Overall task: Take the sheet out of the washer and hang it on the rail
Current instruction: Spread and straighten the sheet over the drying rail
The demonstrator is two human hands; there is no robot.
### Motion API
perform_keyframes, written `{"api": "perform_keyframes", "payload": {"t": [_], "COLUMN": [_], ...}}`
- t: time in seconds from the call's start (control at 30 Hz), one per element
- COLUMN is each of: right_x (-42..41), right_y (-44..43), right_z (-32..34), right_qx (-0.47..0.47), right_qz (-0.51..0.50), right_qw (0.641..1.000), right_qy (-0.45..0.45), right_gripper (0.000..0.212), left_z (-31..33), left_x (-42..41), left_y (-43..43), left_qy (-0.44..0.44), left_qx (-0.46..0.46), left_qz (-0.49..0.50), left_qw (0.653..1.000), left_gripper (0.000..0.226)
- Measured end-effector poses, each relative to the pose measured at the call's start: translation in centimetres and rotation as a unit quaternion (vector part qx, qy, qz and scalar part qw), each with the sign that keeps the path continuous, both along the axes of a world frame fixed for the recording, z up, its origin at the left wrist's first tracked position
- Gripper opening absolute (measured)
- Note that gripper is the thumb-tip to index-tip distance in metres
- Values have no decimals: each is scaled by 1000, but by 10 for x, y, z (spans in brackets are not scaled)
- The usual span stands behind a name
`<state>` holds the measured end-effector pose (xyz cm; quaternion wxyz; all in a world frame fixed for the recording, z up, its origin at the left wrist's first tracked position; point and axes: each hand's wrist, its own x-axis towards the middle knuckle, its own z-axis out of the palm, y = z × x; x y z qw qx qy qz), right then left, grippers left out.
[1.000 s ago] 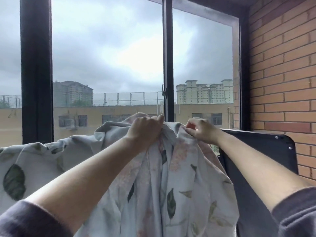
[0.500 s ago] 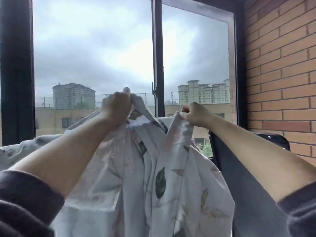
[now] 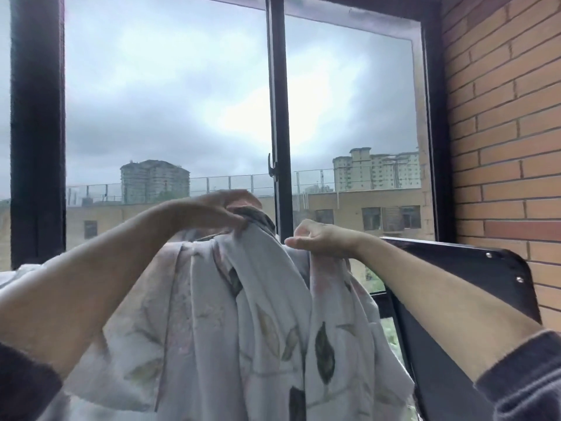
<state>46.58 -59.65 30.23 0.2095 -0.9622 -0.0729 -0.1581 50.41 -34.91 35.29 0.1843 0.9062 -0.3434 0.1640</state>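
The sheet (image 3: 258,323) is pale with a green leaf print and hangs in folds in front of the window. My left hand (image 3: 209,212) pinches a raised fold at its top. A little to the right, my right hand (image 3: 318,240) grips another bunch of the top edge. Both arms are stretched forward at chest height. More of the sheet spreads off to the lower left. The rail is hidden under the cloth, and no washer is in view.
A black-framed window (image 3: 277,117) fills the background, with its handle at mid height. A red brick wall (image 3: 504,132) stands at the right. A dark flat panel with rivets (image 3: 473,287) leans below the wall, close to my right arm.
My left hand has come down from its higher lift and turned flatter over the fold. My right hand has stayed on its bunch of cloth. The view has shifted slightly.
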Motion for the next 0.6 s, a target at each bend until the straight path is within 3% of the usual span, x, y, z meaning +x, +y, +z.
{"api": "perform_keyframes", "payload": {"t": [0.07, 0.2, 0.3, 0.4, 0.5, 0.6], "right_x": [4, 17, 22, 27, 29, 33], "right_y": [8, 13, 9, 5, 10, 23], "right_z": [-6, -7, -9, -12, -18, -21], "right_qx": [-42, -30, -47, -54, -42, -38], "right_qz": [23, 40, 6, -7, 0, 27], "right_qw": [999, 993, 988, 989, 989, 983], "right_qy": [-5, -111, -146, -137, -143, -180], "right_gripper": [32, 15, 18, 21, 27, 28], "left_z": [-3, -7, 7, 22, 8, -12], "left_x": [-6, 11, 26, 33, 35, 44], "left_y": [-15, -22, -5, 26, 40, 25], "left_qy": [-55, -174, -219, -203, -89, -1], "left_qx": [6, -48, -168, -260, -126, 25], "left_qz": [-46, -10, 69, 256, 369, 306], "left_qw": [997, 983, 959, 909, 917, 952], "left_gripper": [25, 17, 29, 27, 17, 30]}}
